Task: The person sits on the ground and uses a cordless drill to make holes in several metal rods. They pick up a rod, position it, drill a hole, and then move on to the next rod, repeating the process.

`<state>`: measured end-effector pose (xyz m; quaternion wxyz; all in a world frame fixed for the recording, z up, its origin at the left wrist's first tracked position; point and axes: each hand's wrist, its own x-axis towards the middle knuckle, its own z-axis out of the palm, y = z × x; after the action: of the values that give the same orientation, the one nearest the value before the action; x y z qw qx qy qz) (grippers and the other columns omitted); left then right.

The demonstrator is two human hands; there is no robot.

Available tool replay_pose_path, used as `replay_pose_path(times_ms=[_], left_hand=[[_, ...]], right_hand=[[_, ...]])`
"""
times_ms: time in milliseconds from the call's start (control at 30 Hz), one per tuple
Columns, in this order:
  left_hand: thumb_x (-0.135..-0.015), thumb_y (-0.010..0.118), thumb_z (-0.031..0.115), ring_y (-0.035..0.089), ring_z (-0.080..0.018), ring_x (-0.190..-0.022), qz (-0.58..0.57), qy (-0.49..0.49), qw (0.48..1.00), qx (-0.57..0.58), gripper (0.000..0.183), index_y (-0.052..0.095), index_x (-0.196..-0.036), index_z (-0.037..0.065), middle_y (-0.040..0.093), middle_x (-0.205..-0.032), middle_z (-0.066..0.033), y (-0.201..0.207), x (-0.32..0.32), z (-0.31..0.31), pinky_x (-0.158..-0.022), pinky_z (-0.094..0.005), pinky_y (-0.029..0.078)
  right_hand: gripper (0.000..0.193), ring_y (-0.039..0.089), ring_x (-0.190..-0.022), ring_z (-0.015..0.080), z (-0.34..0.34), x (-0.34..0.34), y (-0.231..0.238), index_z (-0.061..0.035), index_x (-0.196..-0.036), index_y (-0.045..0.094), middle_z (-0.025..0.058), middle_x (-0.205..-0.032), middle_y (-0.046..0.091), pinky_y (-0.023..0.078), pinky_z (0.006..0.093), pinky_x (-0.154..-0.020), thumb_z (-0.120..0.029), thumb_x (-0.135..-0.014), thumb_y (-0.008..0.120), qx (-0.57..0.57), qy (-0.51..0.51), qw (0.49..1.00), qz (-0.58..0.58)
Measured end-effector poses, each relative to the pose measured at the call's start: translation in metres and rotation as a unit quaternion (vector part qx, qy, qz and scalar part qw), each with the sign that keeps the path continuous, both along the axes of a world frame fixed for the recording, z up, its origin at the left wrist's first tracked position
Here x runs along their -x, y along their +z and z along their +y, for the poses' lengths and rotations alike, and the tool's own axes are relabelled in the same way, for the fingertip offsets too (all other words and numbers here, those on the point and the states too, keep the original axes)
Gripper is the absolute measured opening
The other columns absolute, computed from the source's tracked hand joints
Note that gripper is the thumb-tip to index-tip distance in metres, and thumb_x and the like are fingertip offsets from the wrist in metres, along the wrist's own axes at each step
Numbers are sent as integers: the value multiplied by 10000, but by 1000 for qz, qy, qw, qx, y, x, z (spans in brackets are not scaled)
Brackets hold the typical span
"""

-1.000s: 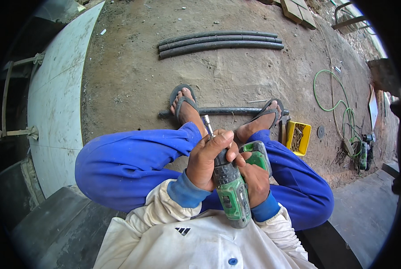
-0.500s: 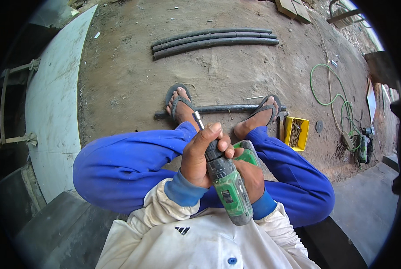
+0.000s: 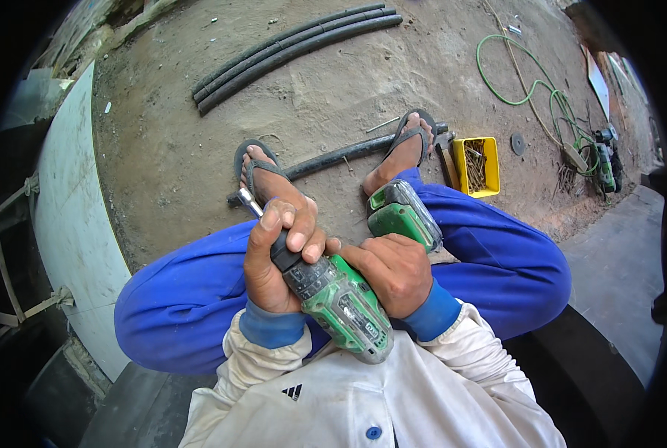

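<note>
I hold a green and black cordless drill (image 3: 344,310) on its side over my lap. Its silver socket bit (image 3: 250,201) points away to the upper left. My left hand (image 3: 277,261) is closed round the black chuck, thumb along the top. Lower on the tool, my right hand (image 3: 394,275) is wrapped round the grip, which its fingers mostly hide. The green and black battery (image 3: 408,218) at the grip's foot sticks out beyond that hand, above my right thigh.
A dark pipe (image 3: 341,157) lies by my sandalled feet, with several more pipes (image 3: 296,48) farther off. On the right are a yellow box (image 3: 495,168) of screws, a hammer-like tool (image 3: 448,163), a grey disc (image 3: 518,143), a green cord (image 3: 531,93) and an angle grinder (image 3: 606,164).
The drill has turned, its bit swinging left and its battery coming out into fuller view. Both hands keep their hold. The whole view has shifted and tilted.
</note>
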<state>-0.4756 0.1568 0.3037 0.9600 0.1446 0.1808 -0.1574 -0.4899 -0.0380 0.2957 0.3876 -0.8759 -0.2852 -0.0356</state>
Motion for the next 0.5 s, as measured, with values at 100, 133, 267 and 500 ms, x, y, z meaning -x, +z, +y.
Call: replay_pose_path(times_ms=[100,133,267,500], left_hand=[[-1074,643,369,633,-127,-767,-2,10,1000,-7,221,577,-1045,159,526,-821,43,-1,2,-1,-944,-440,595],[-1076,639,367,631,-127,-763,-3,13,1000,0,221,573,-1046,158,526,-822,43,-2,3,-1,-943,-439,590],[-1083,627,364,621,-126,-746,-60,25,994,93,228,557,-1050,150,531,-824,40,-9,3,0,-932,-430,565],[-1137,517,353,606,-110,-729,-186,-9,979,85,244,499,-1024,137,548,-803,50,-12,4,4,-889,-387,534]], right_hand=[[327,626,-626,205,-1,-2,-1,-80,-1137,728,31,-753,587,479,345,-591,-188,-828,730,4,-1,1000,-11],[339,624,-626,201,-2,-2,-1,-79,-1150,731,29,-753,586,482,343,-593,-186,-829,728,11,0,1000,-15],[366,618,-632,183,1,-5,2,-81,-1181,747,18,-743,572,488,332,-607,-190,-832,719,10,-10,999,-32],[310,623,-664,168,1,-5,8,-88,-1102,748,3,-741,548,478,322,-618,-219,-822,718,38,11,998,-52]])
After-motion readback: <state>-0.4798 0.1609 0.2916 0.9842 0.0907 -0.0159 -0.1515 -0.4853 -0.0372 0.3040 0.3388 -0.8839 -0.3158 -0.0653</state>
